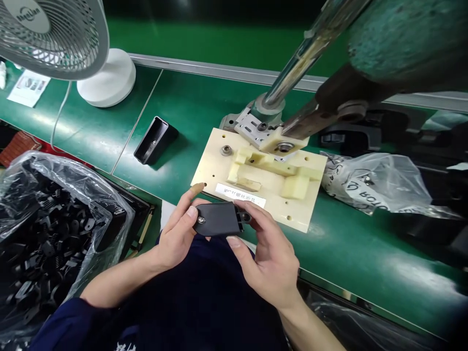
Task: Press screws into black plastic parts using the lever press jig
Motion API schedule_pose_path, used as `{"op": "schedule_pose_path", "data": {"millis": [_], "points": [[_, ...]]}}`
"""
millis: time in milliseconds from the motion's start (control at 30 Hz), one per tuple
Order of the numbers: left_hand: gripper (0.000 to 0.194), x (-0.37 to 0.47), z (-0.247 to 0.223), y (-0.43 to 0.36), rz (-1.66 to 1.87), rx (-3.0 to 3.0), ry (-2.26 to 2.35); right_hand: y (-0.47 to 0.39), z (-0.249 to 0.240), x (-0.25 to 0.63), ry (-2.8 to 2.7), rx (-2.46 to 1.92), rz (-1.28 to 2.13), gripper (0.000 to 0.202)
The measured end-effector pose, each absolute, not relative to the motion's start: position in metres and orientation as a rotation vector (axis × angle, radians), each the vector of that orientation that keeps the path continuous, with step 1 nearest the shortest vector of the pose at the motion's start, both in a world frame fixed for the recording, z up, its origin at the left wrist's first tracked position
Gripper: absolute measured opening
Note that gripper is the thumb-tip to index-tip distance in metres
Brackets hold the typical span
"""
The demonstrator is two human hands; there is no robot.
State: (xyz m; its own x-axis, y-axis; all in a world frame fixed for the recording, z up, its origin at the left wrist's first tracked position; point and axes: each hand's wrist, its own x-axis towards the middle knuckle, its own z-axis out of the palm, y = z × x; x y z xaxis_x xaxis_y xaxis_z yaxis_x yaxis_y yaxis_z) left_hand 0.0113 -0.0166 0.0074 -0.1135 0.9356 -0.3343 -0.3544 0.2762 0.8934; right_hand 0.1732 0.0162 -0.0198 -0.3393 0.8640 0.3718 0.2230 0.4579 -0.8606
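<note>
A flat black plastic part (219, 219), rounded at its left end with a shiny screw there, is held level above the bench's front edge. My left hand (181, 226) grips the rounded end, thumb beside the screw. Around the squared right end, where a small dark knob shows, my right hand (268, 248) is curled with its fingers behind the part and its thumb below. Just beyond lies a cream fixture plate (204, 168) with raised blocks and a white label (240, 195). The underside of the black part is hidden.
A press (300, 117) with a metal column stands over the fixture plate. An open black box (151, 141) sits left on the green bench. At far left are a fan (106, 80) and a bagged bin of small black parts (47, 248). A clear plastic bag (376, 180) lies right.
</note>
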Motion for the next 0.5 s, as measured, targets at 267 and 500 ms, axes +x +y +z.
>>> {"op": "schedule_pose_path", "data": {"millis": [267,500], "points": [[0.056,0.0068,0.0044,-0.0168,1.293,0.746,1.201,0.018,-0.0175,0.1682,-1.738,-0.828,0.984,0.055],[0.064,0.0023,0.0031,-0.0182,1.335,0.742,1.033,0.0168,-0.0108,0.1659,-1.706,-0.835,1.0,0.051]]}}
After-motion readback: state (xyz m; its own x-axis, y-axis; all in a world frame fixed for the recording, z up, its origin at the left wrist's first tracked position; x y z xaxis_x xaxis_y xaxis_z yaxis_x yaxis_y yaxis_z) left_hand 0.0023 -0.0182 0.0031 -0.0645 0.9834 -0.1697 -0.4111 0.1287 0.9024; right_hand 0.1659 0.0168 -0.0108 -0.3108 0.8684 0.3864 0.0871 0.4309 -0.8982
